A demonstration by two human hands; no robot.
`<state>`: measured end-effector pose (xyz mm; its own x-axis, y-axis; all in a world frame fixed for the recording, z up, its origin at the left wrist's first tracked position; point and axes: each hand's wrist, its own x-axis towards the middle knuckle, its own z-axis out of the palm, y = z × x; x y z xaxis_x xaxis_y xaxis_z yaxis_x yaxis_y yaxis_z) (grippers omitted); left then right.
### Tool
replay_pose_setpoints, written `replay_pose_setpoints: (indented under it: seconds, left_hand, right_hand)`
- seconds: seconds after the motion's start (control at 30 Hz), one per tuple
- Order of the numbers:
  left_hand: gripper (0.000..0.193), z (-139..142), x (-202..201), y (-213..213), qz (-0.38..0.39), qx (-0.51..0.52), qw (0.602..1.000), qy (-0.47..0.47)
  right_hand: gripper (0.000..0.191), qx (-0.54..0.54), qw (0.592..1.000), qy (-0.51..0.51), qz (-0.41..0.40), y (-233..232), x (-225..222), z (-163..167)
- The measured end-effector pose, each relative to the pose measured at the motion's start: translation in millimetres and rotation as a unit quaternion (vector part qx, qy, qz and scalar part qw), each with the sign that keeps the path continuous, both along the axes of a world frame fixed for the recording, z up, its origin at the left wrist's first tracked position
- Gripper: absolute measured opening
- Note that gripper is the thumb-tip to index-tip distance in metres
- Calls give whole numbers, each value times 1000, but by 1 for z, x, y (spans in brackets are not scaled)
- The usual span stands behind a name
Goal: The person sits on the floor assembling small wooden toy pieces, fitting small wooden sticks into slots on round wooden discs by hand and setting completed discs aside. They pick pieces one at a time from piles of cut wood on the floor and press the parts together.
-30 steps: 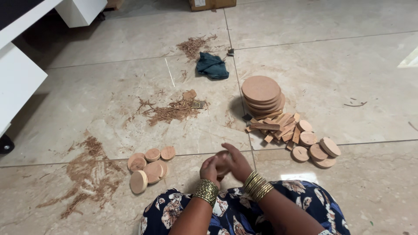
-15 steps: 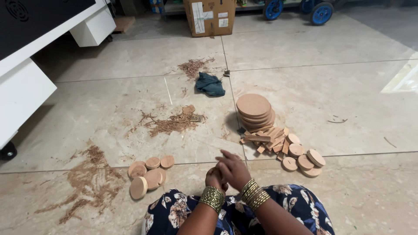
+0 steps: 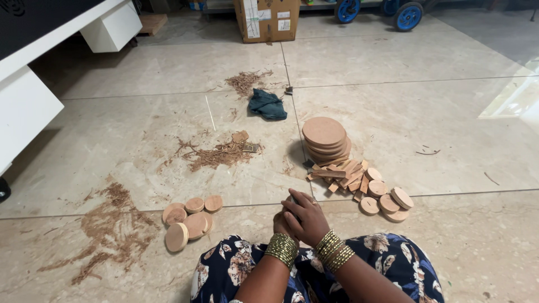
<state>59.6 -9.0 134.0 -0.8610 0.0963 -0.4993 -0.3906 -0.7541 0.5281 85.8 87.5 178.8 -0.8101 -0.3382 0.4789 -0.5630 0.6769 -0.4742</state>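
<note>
Down low, the right hand (image 3: pixel 306 216) wraps over the left hand (image 3: pixel 282 225), pressed together; what they hold is hidden, maybe something small. Left of them lie small round wooden discs (image 3: pixel 190 219) beside brown sawdust (image 3: pixel 109 224). Right of them sit flat wood strips (image 3: pixel 339 174) and a stack of big smooth discs (image 3: pixel 325 137). Beyond, a crumpled dark cloth (image 3: pixel 268 105) rests on shiny beige floor tiles (image 3: pixel 426 112).

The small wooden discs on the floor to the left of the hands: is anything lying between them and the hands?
Nothing visible does. Bare tile lies between the small wooden discs and the clasped left hand and right hand.
</note>
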Motion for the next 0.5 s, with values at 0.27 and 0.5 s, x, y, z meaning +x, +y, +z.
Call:
replay_pose_setpoints:
  seconds: [0.27, 0.5]
  left_hand:
    - [72, -29, -14, -22, -57, 254, 965, 22]
    - [49, -61, -30, -17, 30, 242, 969, -26]
  right_hand:
    - [43, -13, 1000, -7, 17, -7, -3, -41]
    - [35, 9, 1000, -19, 23, 3, -27, -56]
